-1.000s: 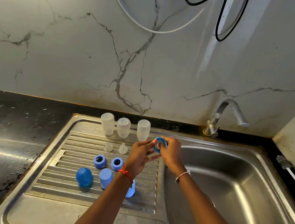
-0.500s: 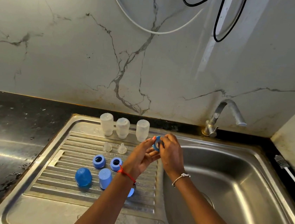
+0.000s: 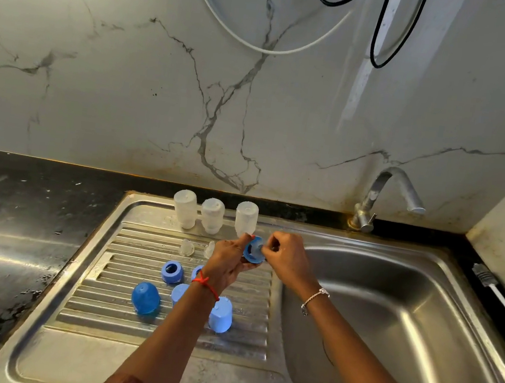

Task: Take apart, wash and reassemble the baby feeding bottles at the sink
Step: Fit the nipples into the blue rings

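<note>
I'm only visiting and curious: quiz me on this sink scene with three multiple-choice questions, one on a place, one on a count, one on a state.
1. Compared with the blue caps, the clear bottles stand: A farther back; B nearer us; C on top of them.
2. Clear bottles: A two; B three; C five.
3. The farthest blue ring: A lies among the caps; B is screwed onto a bottle; C is held in both hands.
Answers: 1 A, they line the drainboard's rear edge; 2 B, three stand in a row; 3 C, the left hand and right hand grip it.
</note>
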